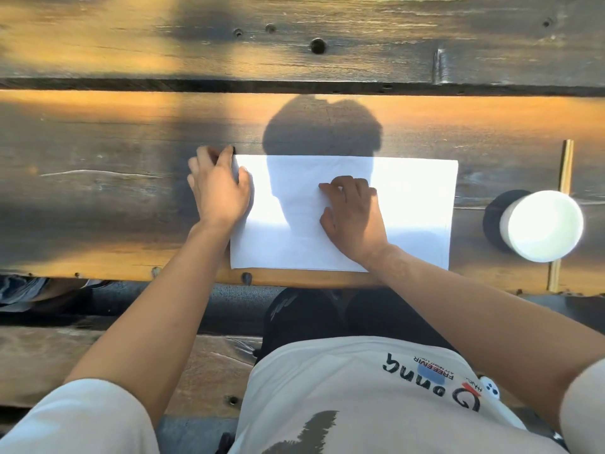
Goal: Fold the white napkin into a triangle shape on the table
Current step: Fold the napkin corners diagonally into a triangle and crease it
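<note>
The white napkin [412,204] lies flat as a wide rectangle on the dark wooden table [98,198], close to the near edge. My left hand [217,188] rests on the napkin's left edge, fingers reaching past its far left corner onto the wood. My right hand [353,217] lies on the middle of the napkin with its fingers bent, fingertips pressing down on the sheet. A head shadow falls across the napkin's left half.
A white paper cup [541,226] stands on the table just right of the napkin. A thin wooden stick [561,217] runs front to back behind the cup. A gap between planks [294,85] crosses the table farther away. A bench [49,365] sits below.
</note>
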Demonstrator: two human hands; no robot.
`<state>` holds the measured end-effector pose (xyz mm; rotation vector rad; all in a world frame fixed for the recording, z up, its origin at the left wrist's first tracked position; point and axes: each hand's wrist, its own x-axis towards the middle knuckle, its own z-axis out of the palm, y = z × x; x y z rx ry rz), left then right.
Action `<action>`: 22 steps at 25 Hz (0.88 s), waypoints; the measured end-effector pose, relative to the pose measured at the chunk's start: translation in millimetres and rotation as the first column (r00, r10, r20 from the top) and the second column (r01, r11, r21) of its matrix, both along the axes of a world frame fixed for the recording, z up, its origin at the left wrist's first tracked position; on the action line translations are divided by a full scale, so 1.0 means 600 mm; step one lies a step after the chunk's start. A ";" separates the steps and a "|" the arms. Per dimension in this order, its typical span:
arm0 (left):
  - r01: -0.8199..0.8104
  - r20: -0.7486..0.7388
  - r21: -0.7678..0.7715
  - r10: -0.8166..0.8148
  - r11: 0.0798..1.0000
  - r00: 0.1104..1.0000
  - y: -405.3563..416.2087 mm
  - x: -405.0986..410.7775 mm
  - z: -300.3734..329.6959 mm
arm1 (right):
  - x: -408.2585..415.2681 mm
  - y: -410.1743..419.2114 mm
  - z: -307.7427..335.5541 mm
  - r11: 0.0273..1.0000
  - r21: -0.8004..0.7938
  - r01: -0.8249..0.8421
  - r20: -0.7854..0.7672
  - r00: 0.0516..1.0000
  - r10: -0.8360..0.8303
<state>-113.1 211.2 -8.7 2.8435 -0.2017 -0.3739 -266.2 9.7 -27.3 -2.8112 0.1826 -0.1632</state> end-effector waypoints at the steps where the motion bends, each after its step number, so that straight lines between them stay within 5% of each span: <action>1: -0.003 -0.006 -0.005 0.003 1.000 1.000 0.000 0.001 0.000 | 0.002 0.003 0.000 1.000 0.004 -0.003 -0.010 1.000 0.003; 7: -0.071 -0.031 -0.105 0.068 0.992 0.997 0.000 0.017 0.017 | 0.012 0.003 -0.003 0.997 0.070 0.024 -0.096 0.995 -0.017; 11: -0.134 -0.092 -0.355 0.108 0.925 0.990 -0.012 0.012 0.066 | 0.021 -0.002 -0.001 0.996 0.081 0.042 -0.173 0.985 -0.027; 17: 0.150 0.068 -0.452 -0.134 0.879 0.989 -0.005 -0.066 0.107 | 0.038 -0.028 0.017 0.979 0.202 0.028 -0.191 0.982 0.011; 22: 0.250 0.132 -0.418 -0.214 0.873 0.968 -0.008 -0.173 0.088 | 0.066 -0.050 0.036 0.822 0.474 0.317 -0.306 0.934 -0.185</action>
